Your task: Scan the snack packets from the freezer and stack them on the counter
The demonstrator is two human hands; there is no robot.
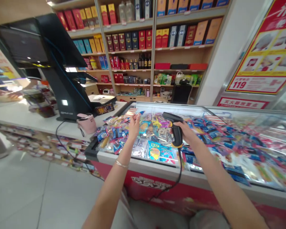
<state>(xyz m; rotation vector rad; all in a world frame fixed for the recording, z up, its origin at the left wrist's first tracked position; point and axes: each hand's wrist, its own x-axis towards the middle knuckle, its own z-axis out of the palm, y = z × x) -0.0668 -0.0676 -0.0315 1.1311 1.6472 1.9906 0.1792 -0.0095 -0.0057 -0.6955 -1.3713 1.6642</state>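
A black handheld scanner with a yellow ring and a cable hanging from its base is gripped in my right hand, above the glass-topped case. To its left, my left hand is raised over snack packets, its fingers closed around a small blue-tipped item that is too small to name. Below and between the hands lie a blue packet with yellow and other colourful packets. Many blue and red packets are spread to the right of the scanner.
A black register screen stands on the white counter at left, with a pink cup beside it. Cables droop along the case front. Shelves of boxed bottles rise behind. A person's arm shows at far left.
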